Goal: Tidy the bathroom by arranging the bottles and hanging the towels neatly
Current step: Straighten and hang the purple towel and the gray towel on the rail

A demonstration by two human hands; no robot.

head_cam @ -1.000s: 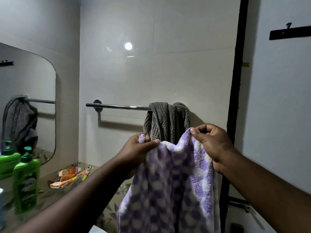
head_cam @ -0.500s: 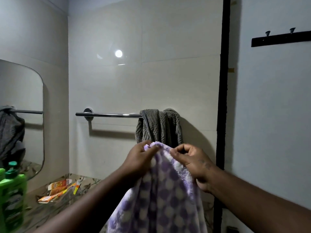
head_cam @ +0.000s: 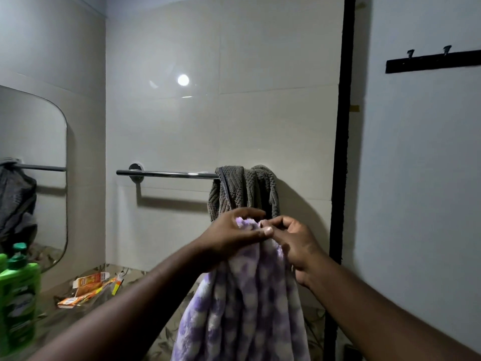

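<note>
Right now both hands are meeting at the top of a purple-and-white checked towel (head_cam: 244, 303), which is hanging down from them in loose folds toward the bottom of the view. The left hand (head_cam: 231, 237) is closing around the bunched upper edge, thumb stretched across the front and fingers curling over the top of the fleece. The right hand (head_cam: 296, 243) is sitting just beside it, fingertips pinching the same gathered edge, so the two hands are almost touching at the thumbs.

Just above and behind the hands, a grey ribbed towel (head_cam: 244, 190) is draping in a crumpled bunch over the right end of a chrome towel rail (head_cam: 169, 174); the rest of the rail, running away to the left of the hands, is showing bare metal. The purple towel is being held in front of the grey one, below the level of the rail, and is not touching the rail.

Far to the left of the left forearm, a green pump bottle (head_cam: 18, 303) is standing on the patterned counter (head_cam: 65, 316) beneath a mirror (head_cam: 33, 162). Nearer the left forearm, a flattened orange carton (head_cam: 89, 282) is lying on the counter. Up to the right of the right hand, a black hook strip (head_cam: 432, 64) is sitting on the wall.
</note>
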